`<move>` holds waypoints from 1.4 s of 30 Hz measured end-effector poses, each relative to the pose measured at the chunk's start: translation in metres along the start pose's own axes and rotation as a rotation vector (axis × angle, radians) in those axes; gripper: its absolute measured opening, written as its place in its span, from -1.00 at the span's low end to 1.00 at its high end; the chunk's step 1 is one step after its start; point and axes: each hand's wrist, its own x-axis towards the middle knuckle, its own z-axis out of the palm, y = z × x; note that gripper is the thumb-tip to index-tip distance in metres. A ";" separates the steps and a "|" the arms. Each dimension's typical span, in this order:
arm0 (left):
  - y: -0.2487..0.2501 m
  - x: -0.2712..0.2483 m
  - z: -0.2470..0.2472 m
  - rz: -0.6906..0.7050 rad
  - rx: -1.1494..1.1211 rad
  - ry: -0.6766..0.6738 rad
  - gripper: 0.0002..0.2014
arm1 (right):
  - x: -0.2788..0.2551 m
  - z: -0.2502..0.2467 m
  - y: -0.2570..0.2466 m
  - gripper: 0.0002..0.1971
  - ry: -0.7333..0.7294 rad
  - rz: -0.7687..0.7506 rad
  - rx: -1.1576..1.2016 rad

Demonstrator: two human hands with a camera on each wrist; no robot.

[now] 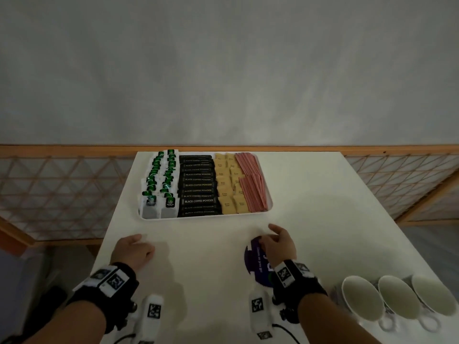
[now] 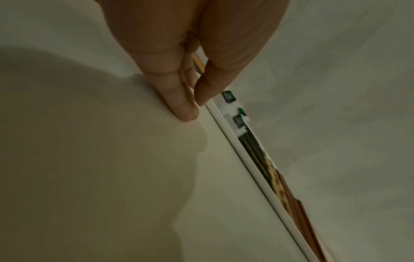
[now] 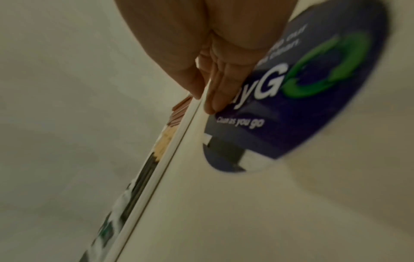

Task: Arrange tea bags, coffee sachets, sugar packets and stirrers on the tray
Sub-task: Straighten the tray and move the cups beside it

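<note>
A white tray [image 1: 203,217] lies at the far middle of the white table [image 1: 310,207]. It holds rows of green-tagged tea bags [image 1: 159,184], black coffee sachets [image 1: 198,184], brown sugar packets [image 1: 229,184] and red stirrers [image 1: 253,184], from left to right. My left hand [image 1: 135,248] rests on the table in front of the tray, fingers loosely curled and empty. My right hand [image 1: 278,244] hovers relaxed over a purple round sticker [image 1: 255,259], holding nothing. In the wrist views the left hand [image 2: 192,106] and right hand [image 3: 203,101] are just short of the tray rim [image 2: 246,164].
Three white cups [image 1: 397,299] lie on their sides at the table's front right. A wooden lattice railing [image 1: 62,184] runs behind and beside the table, with a grey wall beyond. The sticker [image 3: 313,106] reads "Clean as you go".
</note>
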 end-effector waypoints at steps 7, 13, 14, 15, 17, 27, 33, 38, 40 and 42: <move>-0.006 -0.094 0.025 -0.010 0.045 -0.327 -0.84 | -0.103 -0.061 0.008 -0.72 -0.166 -0.269 -0.025; -0.029 -0.185 0.089 -0.028 0.314 -0.719 -0.89 | -0.154 -0.150 0.054 -0.76 -0.294 -0.224 -0.205; -0.035 -0.195 0.101 -0.026 0.349 -0.768 -0.89 | -0.155 -0.166 0.065 -0.77 -0.309 -0.214 -0.259; -0.040 -0.204 0.114 -0.027 0.377 -0.813 -0.89 | -0.154 -0.183 0.076 -0.78 -0.323 -0.206 -0.317; -0.050 -0.222 0.138 -0.037 0.410 -0.883 -0.90 | -0.149 -0.215 0.096 -0.79 -0.339 -0.184 -0.432; -0.068 -0.277 0.215 -0.038 0.471 -0.847 -0.91 | -0.109 -0.285 0.124 -0.77 -0.310 -0.065 -0.215; -0.071 -0.289 0.229 -0.053 0.444 -0.737 -0.91 | -0.089 -0.276 0.114 -0.69 -0.492 0.021 0.044; -0.077 -0.299 0.243 -0.044 0.353 -0.617 -0.74 | -0.084 -0.266 0.109 -0.92 -0.501 0.073 0.218; -0.081 -0.303 0.247 -0.047 0.273 -0.607 -0.77 | -0.079 -0.260 0.112 -0.91 -0.421 0.089 0.242; -0.086 -0.306 0.249 -0.074 0.178 -0.599 -0.76 | -0.075 -0.254 0.116 -0.85 -0.343 0.087 0.276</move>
